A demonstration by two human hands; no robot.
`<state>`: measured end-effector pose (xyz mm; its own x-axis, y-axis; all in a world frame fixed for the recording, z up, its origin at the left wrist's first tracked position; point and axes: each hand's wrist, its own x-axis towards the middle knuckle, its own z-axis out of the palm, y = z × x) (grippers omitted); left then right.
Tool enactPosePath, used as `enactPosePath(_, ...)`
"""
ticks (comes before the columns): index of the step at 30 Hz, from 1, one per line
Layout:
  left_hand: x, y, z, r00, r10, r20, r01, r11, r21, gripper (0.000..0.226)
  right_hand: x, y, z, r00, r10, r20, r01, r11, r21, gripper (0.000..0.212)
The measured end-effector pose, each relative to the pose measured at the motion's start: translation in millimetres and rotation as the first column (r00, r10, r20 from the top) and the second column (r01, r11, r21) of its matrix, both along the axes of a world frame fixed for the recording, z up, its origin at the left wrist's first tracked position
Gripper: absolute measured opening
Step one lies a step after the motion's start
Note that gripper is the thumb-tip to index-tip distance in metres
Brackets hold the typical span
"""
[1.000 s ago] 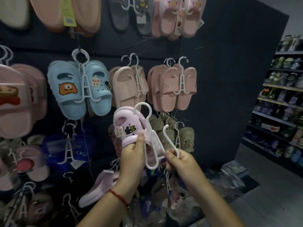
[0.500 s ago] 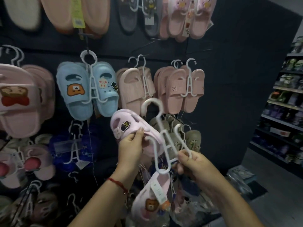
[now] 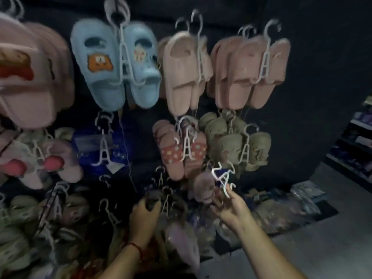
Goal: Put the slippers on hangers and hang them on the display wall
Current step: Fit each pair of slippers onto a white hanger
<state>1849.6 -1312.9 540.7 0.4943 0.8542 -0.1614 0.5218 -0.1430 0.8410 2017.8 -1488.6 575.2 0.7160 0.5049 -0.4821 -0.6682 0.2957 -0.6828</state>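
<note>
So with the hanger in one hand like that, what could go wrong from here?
1. The right hand holds the white hanger only by its lower end, with a lilac slipper against it; the slipper might slip off.
2. The left hand reaches low among crowded dark slippers; it could knock a neighbouring pair loose.
3. The view is blurred, so hooking may miss.

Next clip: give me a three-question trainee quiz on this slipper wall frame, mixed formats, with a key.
1. True or false: the right hand holds a white hanger.
2. The blue slippers with a bear patch hang: A) upper row B) on the floor C) on the right-side shelves.
3. Fill in: the left hand grips something ____ low on the wall.

Key: 1 true; 2 A; 3 dark (blurred, identity unclear).
</note>
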Motion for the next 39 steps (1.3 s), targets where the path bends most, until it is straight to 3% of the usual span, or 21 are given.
enactPosePath(3,-26.7,-22.7,-72.0,0.948,-0.278,-0.157,0.272,0.960,-0.060,0.037,-35.5,-13.3,-77.2,0.989,0.100,-0.109,-0.121,0.971,-0.205,0.024)
enactPosePath(5,-39.5,-42.2,-108.8,0.875,-0.437,-0.209,0.418,0.899,-0.130,0.045,-54.8,-29.0,-118.6,0.981,0.156,-0.115,-0.184,0.938,-0.294,0.023)
enactPosePath(10,-47.2,-62.2,-172.8,0.759,-0.579,-0.298,0.511,0.813,-0.278,0.064,-74.9,-98.3,-163.8,0.982,0.187,0.015,-0.148,0.823,-0.548,0.023)
enactPosePath(14,-31.5,-83.5,-197.4,0.692,-0.653,-0.309,0.603,0.757,-0.249,0.065,-79.8,-153.7,-192.9,0.969,0.234,0.084,-0.100,0.677,-0.730,0.026)
enactPosePath(22,33.2,-112.8,-236.0,0.597,-0.738,-0.313,0.714,0.667,-0.211,0.061,-57.7,-205.7,-243.0,0.983,0.159,0.089,-0.022,0.590,-0.807,0.025)
enactPosePath(27,86.7,-150.1,-293.3,0.503,-0.792,-0.346,0.771,0.592,-0.233,0.056,-17.1,-244.5,-305.5,0.997,0.052,0.056,0.016,0.573,-0.820,0.021)
enactPosePath(32,138.6,-218.6,-400.8,0.433,-0.825,-0.364,0.783,0.544,-0.302,0.062,28.7,-285.3,-401.0,0.999,0.028,-0.020,-0.033,0.558,-0.829,0.018)
enactPosePath(36,165.3,-288.0,-500.1,0.413,-0.835,-0.362,0.703,0.546,-0.456,0.046,57.9,-314.5,-481.4,0.987,0.104,-0.119,-0.157,0.538,-0.828,0.022)
enactPosePath(39,167.6,-337.2,-557.7,0.406,-0.839,-0.362,0.593,0.543,-0.595,0.049,69.4,-328.0,-534.9,0.962,0.210,-0.173,-0.261,0.531,-0.806,0.031)
